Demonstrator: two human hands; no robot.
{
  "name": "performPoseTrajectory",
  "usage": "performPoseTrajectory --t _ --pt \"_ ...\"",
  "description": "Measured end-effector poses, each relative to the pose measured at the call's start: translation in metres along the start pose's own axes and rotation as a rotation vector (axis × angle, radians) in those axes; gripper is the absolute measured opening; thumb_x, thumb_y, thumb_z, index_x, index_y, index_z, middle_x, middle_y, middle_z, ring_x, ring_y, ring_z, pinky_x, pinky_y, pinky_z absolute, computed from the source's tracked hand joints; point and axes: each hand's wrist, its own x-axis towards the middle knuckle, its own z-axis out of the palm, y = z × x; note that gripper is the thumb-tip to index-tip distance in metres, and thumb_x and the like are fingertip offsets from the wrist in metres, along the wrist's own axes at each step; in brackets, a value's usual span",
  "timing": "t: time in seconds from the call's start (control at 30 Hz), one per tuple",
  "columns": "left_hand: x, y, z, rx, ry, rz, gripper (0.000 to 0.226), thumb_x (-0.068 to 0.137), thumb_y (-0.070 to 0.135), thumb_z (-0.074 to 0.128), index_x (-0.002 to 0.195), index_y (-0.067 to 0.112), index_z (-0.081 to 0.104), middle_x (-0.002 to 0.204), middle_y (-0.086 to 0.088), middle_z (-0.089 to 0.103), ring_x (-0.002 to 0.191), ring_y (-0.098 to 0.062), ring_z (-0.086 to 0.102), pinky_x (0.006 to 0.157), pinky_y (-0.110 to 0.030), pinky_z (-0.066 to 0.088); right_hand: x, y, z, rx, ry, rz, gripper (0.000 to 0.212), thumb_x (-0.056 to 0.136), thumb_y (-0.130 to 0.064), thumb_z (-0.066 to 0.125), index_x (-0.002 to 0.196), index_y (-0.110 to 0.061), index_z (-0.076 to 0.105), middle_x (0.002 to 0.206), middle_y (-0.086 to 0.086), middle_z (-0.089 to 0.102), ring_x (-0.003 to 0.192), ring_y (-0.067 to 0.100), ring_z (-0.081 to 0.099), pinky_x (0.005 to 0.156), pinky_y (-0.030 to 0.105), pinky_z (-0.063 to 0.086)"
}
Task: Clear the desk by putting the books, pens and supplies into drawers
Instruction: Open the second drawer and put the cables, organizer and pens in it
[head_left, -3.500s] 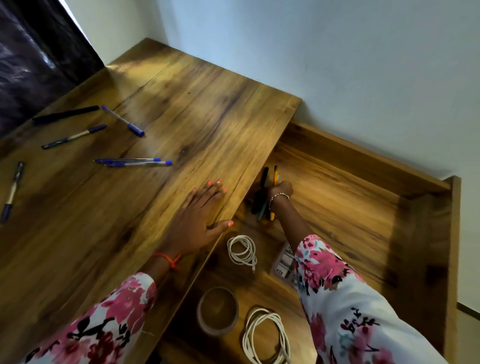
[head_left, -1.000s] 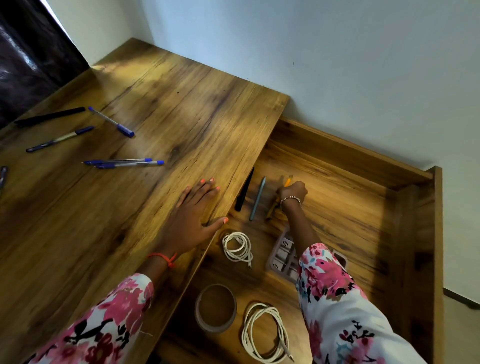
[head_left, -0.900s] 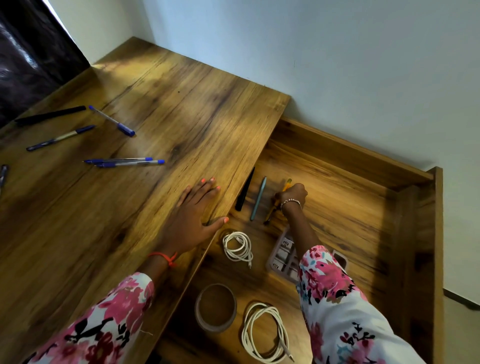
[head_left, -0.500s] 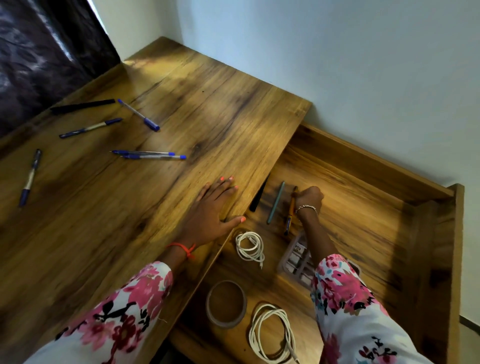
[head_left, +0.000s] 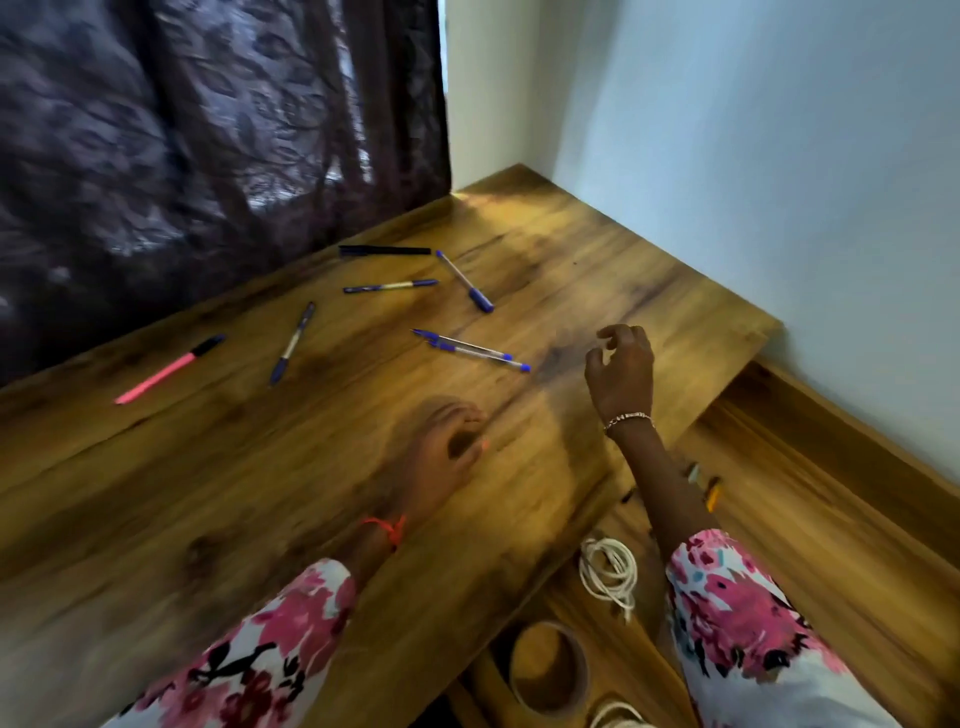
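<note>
Two blue pens (head_left: 470, 349) are lying together on the counter (head_left: 234, 493), others scattered behind. Right hand (head_left: 621, 369) is hovering just beside them — grip loosely curled, holding nothing. Left hand (head_left: 441, 447) is resting on the counter, blurred — can't tell its grip. Drawer (head_left: 805, 519) is standing open.

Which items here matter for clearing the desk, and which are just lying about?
For the job:
- pink highlighter
- black marker
- pair of blue pens, nearest the right hand
- three single blue pens
- open drawer

Nothing to do with these now:
- curtain
- white cable and tape roll, already in the drawer
</note>
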Motion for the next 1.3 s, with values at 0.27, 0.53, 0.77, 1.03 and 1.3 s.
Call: performPoseTrajectory --t 0.27,0.53,0.77,1.03,1.3 --pt "-0.02 -0.047 -0.091 0.113 0.26 -0.153 0.019 0.081 -0.003 0.064 0.1 -0.004 0.063 0.109 -0.017 0.065 0.101 -0.025 0.062 0.086 -0.016 0.037 0.004 -0.075 0.076 -0.231 -0.575 -0.281 0.049 0.081 -0.004 0.059 0.128 0.003 0.046 0.131 0.022 0.049 0.12 0.036 0.047 0.101 0.037 0.036" --pt "-0.015 -0.07 -0.124 0.058 0.286 -0.264 0.025 0.086 0.01 0.061 0.111 0.004 0.06 0.118 -0.01 0.062 0.103 -0.016 0.057 0.079 -0.01 0.034 0.011 -0.09 0.104 -0.622 -0.649 -0.256 0.025 0.088 -0.017 0.053 0.112 -0.01 0.057 0.122 0.011 0.056 0.12 0.029 0.047 0.099 0.047 0.035" --pt "0.015 -0.094 -0.132 0.188 0.204 -0.333 0.043 0.09 0.012 0.056 0.131 0.006 0.047 0.14 -0.012 0.041 0.131 -0.023 0.034 0.106 -0.023 0.025 0.016 -0.087 0.123 -0.583 -0.709 -0.305 0.028 0.095 -0.009 0.04 0.121 0.001 0.042 0.131 0.019 0.042 0.112 0.037 0.052 0.088 0.047 0.045" --pt "0.059 -0.111 -0.14 0.473 0.04 -0.356 0.056 0.096 0.011 0.04 0.147 0.016 0.016 0.156 -0.007 0.01 0.143 -0.025 0.006 0.116 -0.041 0.013 0.048 -0.133 0.167 -0.461 -0.616 -0.563 0.045 0.093 -0.006 0.044 0.137 -0.009 0.035 0.143 0.014 0.031 0.125 0.035 0.039 0.101 0.043 0.037" --pt "0.079 -0.112 -0.141 0.707 0.025 -0.418 0.065 0.086 -0.004 0.048 0.143 0.005 0.017 0.143 -0.015 0.031 0.131 -0.03 0.029 0.11 -0.037 0.028 0.049 -0.156 0.221 -0.689 -0.646 -0.67 0.041 0.096 -0.012 0.03 0.136 -0.003 0.03 0.141 0.018 0.033 0.128 0.034 0.032 0.105 0.045 0.028"
